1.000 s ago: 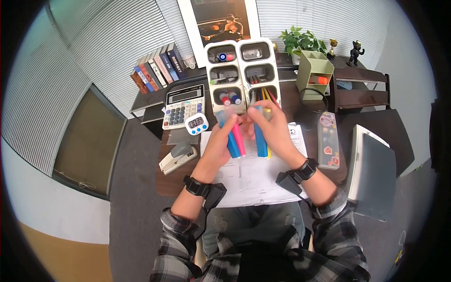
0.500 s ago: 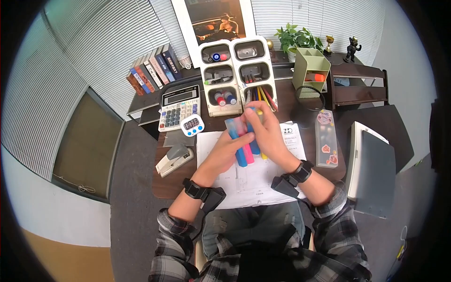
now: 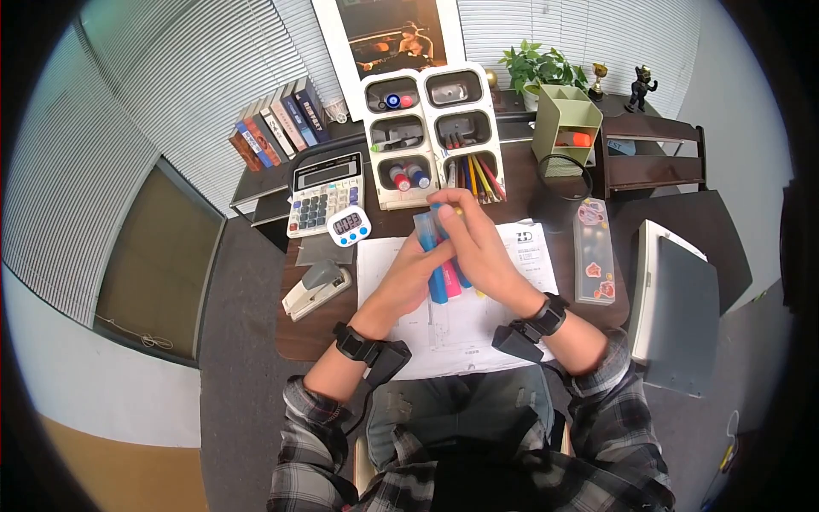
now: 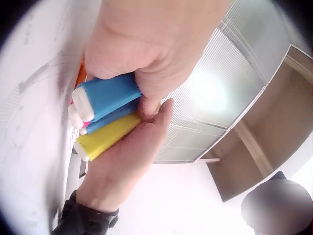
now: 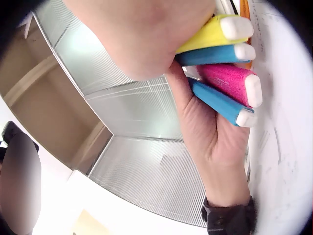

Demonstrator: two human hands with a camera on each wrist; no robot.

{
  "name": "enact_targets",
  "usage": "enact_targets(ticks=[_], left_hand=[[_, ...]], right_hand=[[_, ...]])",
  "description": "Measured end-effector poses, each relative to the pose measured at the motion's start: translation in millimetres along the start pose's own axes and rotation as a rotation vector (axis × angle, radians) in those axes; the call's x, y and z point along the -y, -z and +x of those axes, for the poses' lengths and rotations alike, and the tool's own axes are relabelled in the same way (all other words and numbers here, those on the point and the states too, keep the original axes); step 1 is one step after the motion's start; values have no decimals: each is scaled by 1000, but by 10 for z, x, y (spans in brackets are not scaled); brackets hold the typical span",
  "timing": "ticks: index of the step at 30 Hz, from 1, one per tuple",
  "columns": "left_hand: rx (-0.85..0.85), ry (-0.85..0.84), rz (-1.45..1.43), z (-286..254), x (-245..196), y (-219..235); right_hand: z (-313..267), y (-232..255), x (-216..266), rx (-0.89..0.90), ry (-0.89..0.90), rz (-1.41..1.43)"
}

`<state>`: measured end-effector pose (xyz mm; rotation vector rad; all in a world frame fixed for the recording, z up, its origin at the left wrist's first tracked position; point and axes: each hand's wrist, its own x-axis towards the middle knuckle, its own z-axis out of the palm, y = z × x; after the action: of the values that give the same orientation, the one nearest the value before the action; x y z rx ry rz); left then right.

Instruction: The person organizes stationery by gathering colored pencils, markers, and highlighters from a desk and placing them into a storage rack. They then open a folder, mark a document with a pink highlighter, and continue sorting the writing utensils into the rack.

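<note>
Above the papers (image 3: 426,346), both hands meet, their thumbs and fingers overlapping in the head view. My left hand (image 3: 399,282) grips a blue highlighter (image 3: 438,285) and a pink highlighter (image 5: 227,84) side by side. In my right hand (image 3: 488,260) are a second blue highlighter (image 5: 210,55) and a yellow highlighter (image 4: 107,137), whose upper parts the fingers cover. Both wrist views show the white ends of all these highlighters bunched close together. A bit of orange (image 4: 81,72) shows behind them, mostly hidden.
Ahead stands a white organizer (image 3: 431,136) with markers and pencils. Left are a calculator (image 3: 324,194), a timer (image 3: 348,225) and a stapler (image 3: 316,290). On the right lie a stickered pencil case (image 3: 593,256), a green desk organizer (image 3: 566,124) and a black round-rimmed object (image 3: 565,183).
The hands, apart one second ago, have come together, bringing the two pairs of highlighters side by side. My right hand has since closed further over the bunch, and the yellow one is now mostly covered.
</note>
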<state>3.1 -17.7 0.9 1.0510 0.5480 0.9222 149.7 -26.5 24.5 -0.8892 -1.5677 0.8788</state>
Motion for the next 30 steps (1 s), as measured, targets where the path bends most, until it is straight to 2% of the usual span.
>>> enact_targets(ticks=[6, 11, 14, 16, 18, 19, 21, 23, 30], left_hand=[[-19, 37, -37, -12, -27, -12], [-55, 30, -41, -39, -68, -41], [-100, -33, -86, -19, -74, -51], [-209, -174, -126, 8, -95, -61], [-257, -206, -149, 25, -99, 61], [-303, -238, -170, 23, -124, 112], [-342, -253, -166, 1, -179, 153], [-409, -258, -152, -14, -219, 178], [-400, -244, -177, 18, -219, 131]], right_hand=[[-4, -41, 4, 16, 3, 147], [-13, -41, -84, 33, -11, 136], [-4, -41, -64, 11, -6, 82], [-5, -36, -26, 3, -15, 47], [-14, -36, 11, 52, -134, 47], [-18, -34, 9, 53, -133, 46], [-28, -35, -8, 311, -383, 187], [-56, -75, -27, 341, -360, 217], [-59, -70, -50, 346, -291, 88]])
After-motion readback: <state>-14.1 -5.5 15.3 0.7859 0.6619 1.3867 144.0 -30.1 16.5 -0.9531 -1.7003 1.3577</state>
